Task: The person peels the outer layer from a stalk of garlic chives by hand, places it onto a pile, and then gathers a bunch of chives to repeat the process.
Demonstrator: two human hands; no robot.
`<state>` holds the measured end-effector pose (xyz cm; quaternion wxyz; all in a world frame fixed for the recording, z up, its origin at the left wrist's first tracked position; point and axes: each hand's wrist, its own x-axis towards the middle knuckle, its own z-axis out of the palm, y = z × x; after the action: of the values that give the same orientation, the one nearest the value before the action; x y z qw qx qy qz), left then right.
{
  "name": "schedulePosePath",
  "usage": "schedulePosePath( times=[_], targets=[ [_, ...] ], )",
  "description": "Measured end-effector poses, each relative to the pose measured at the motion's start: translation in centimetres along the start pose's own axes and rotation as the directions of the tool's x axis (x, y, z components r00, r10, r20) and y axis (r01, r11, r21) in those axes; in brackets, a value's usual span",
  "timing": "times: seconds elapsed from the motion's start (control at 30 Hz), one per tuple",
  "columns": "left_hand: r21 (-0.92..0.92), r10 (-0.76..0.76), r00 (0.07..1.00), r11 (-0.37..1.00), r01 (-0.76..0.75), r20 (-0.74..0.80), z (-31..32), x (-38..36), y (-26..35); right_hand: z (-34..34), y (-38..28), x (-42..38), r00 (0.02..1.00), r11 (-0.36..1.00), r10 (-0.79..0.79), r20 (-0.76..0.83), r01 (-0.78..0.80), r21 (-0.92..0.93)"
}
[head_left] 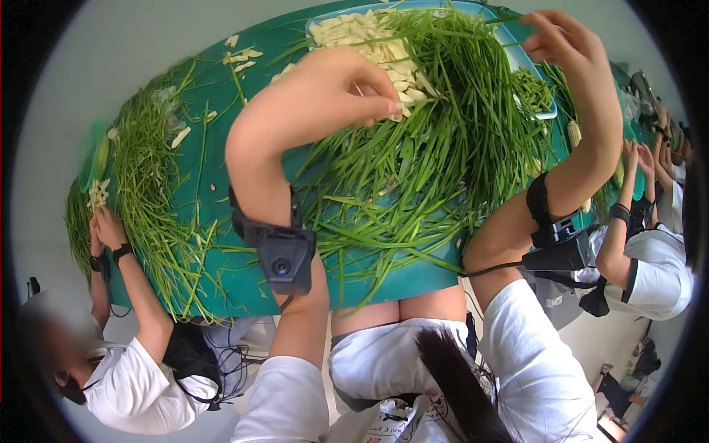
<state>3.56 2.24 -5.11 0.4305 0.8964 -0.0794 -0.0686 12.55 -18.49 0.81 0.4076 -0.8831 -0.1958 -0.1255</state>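
My left hand (369, 96) is closed in a pinch, with thumb and fingertips together on a thin green leaf (422, 101) whose pale end shows at the fingers. It is over the edge of a heap of long, grass-like green leaves (450, 96), beside a pile of pale, clove-like pieces (362, 33). Both heaps lie partly on a white-and-blue tray (545, 114). Raised above the tray's right side, my right hand (565, 40) has bent fingers spread apart, and nothing shows between them. Leaf tips reach close to its fingertips.
Loose leaves (384, 229) cover the front of the green table (244, 284). Another leaf heap (144, 148) lies at left, where a co-worker's hands (107, 227) hold pale pieces. Short green pieces (530, 90) sit at the tray's right. More people (650, 266) work at right.
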Motion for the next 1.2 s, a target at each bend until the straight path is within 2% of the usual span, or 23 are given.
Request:
schedulePosePath(
  times=[0.03, 0.07, 0.1, 0.13, 0.17, 0.23, 0.27, 0.3, 0.33, 0.43, 0.5, 0.53, 0.6, 0.87, 1.13, 1.2],
  targets=[
    [-0.005, 0.021, 0.996, 1.0, -0.021, -0.087, 0.0, -0.1, 0.4, -0.2, -0.6, -0.1, 0.975, 0.989, 0.145, 0.168, -0.142, -0.032],
    [-0.006, 0.027, 0.996, 1.0, -0.027, -0.079, 0.0, -0.2, 0.7, 0.3, 0.8, 0.2, 0.975, 0.988, 0.152, 0.162, -0.148, -0.036],
    [-0.053, 0.058, 0.99, 0.996, -0.066, -0.131, -0.2, -0.3, 1.1, 1.2, 3.2, 0.7, 0.921, 0.995, -0.089, 0.379, 0.062, 0.083],
    [-0.096, 0.087, 0.979, 0.99, -0.106, -0.186, -0.3, -0.3, 1.4, 1.6, 3.1, 0.8, 0.771, 0.94, -0.337, 0.541, 0.239, 0.244],
    [-0.091, 0.095, 0.978, 0.989, -0.114, -0.185, -0.3, -0.5, 1.7, 2.0, 3.1, 0.1, 0.723, 0.927, -0.373, 0.582, 0.262, 0.268],
    [-0.15, 0.129, 0.965, 0.975, -0.166, -0.23, -0.5, -0.8, 2.2, 2.6, 1.7, -0.4, 0.665, 0.88, -0.454, 0.593, 0.437, 0.184],
    [-0.143, 0.137, 0.963, 0.975, -0.173, -0.232, -0.5, -1.0, 2.5, 3.1, 1.4, -0.6, 0.637, 0.827, -0.549, 0.54, 0.507, 0.243],
    [-0.201, 0.156, 0.955, 0.957, -0.209, -0.251, -0.6, -1.2, 2.7, 3.0, 1.1, -0.7, 0.638, 0.824, -0.553, 0.536, 0.512, 0.242],
    [-0.258, 0.171, 0.947, 0.935, -0.243, -0.272, -0.7, -1.4, 3.0, 2.8, 0.9, -0.8, 0.628, 0.831, -0.544, 0.556, 0.495, 0.254],
    [-0.265, 0.179, 0.928, 0.925, -0.272, -0.327, -1.1, -2.0, 3.4, 2.3, 0.3, -1.0, 0.602, 0.822, -0.561, 0.568, 0.488, 0.295],
    [-0.26, 0.183, 0.916, 0.923, -0.285, -0.356, -1.3, -2.2, 3.6, 1.6, -0.4, -1.4, 0.644, 0.868, -0.497, 0.582, 0.347, 0.357],
    [-0.26, 0.183, 0.908, 0.92, -0.294, -0.377, -1.4, -2.3, 3.7, 1.4, -0.7, -1.5, 0.644, 0.864, -0.502, 0.578, 0.355, 0.356],
    [-0.277, 0.189, 0.896, 0.908, -0.316, -0.401, -1.4, -2.3, 4.0, 1.1, -1.2, -1.7, 0.682, 0.86, -0.486, 0.547, 0.26, 0.44],
    [-0.345, 0.181, 0.906, 0.882, -0.321, -0.383, -1.1, -2.9, 4.9, 0.4, -2.2, -2.4, 0.692, 0.789, -0.581, 0.429, 0.347, 0.507],
    [-0.298, 0.237, 0.907, 0.889, -0.347, -0.349, -1.1, -3.1, 5.0, 0.2, -2.4, -2.8, 0.731, 0.768, -0.581, 0.359, 0.345, 0.54],
    [-0.289, 0.239, 0.909, 0.894, -0.344, -0.341, -1.1, -3.0, 5.1, 0.2, -2.3, -2.8, 0.735, 0.768, -0.593, 0.328, 0.396, 0.502]
  ],
)
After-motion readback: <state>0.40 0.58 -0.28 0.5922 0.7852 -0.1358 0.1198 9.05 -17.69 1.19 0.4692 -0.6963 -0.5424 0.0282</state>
